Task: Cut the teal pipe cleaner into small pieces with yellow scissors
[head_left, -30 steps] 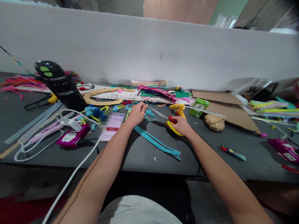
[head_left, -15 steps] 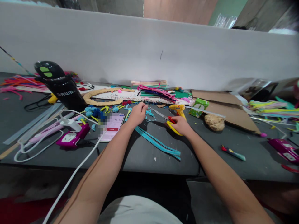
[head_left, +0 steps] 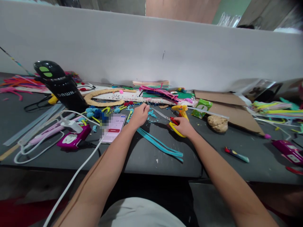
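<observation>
- In the head view, your left hand [head_left: 141,115] has its fingers clenched above the grey tabletop [head_left: 146,165], just beside the small turquoise fuzzy scraps [head_left: 152,117]; you cannot tell from here whether they pinch anything.
- Your right hand [head_left: 183,126] grips the metal scissors with red and yellow plastic handles [head_left: 174,123]; the blades point towards your left fingertips, so a careless closing or a forward slip could nick them.
- The long turquoise fuzzy strips [head_left: 161,145] lie on the tabletop between your forearms, running from beside your left wrist towards the table's near edge; a sleeveless forearm sweeping inward could catch them and drag them off line.
- The yellow plastic glue gun [head_left: 180,109] sits just beyond your right knuckles; if it is hot, which cannot be seen, reaching forward could burn them or knock it over.
- The scraps lie loose near the blade tips; a brush of either hand could scatter them into the surrounding clutter.
- The white cable [head_left: 78,171] hangs past the table edge beside your left forearm; snagging it could tug the lit smartphone [head_left: 115,127].
</observation>
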Demonstrator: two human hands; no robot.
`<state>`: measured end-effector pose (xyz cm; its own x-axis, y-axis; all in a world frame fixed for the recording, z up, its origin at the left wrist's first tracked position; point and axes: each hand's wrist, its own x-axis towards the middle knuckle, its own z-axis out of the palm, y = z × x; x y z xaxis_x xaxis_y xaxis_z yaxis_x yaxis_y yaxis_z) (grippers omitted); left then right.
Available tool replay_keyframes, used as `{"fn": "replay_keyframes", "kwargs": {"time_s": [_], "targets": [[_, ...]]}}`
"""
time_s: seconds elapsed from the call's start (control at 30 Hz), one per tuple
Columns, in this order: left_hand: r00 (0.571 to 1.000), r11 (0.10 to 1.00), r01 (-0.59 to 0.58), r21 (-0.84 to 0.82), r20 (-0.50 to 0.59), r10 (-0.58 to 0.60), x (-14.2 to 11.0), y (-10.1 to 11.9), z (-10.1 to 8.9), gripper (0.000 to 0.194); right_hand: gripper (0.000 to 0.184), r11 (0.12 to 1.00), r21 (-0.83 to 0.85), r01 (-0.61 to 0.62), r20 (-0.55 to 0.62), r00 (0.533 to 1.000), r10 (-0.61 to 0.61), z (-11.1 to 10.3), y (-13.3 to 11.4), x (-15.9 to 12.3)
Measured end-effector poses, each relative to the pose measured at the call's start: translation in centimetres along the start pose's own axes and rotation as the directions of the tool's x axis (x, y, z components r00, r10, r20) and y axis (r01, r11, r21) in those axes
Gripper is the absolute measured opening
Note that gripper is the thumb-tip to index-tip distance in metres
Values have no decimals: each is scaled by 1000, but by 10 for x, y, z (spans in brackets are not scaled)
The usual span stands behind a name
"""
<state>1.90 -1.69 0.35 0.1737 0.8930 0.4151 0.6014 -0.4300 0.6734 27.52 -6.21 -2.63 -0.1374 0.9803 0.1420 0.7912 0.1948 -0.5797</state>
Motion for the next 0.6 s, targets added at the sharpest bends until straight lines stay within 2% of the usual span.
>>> {"fn": "replay_keyframes", "kwargs": {"time_s": [0.4,0.6], "targets": [[999,1000,7,1,31,-7,-1,2,-1,32,40,1000,-26,14,7,1000,-14,0,1,1],[999,1000,9,28,32,-10,-1,4,-1,34,40,998,55,-37,32,999,36,-1,-1,0]]}}
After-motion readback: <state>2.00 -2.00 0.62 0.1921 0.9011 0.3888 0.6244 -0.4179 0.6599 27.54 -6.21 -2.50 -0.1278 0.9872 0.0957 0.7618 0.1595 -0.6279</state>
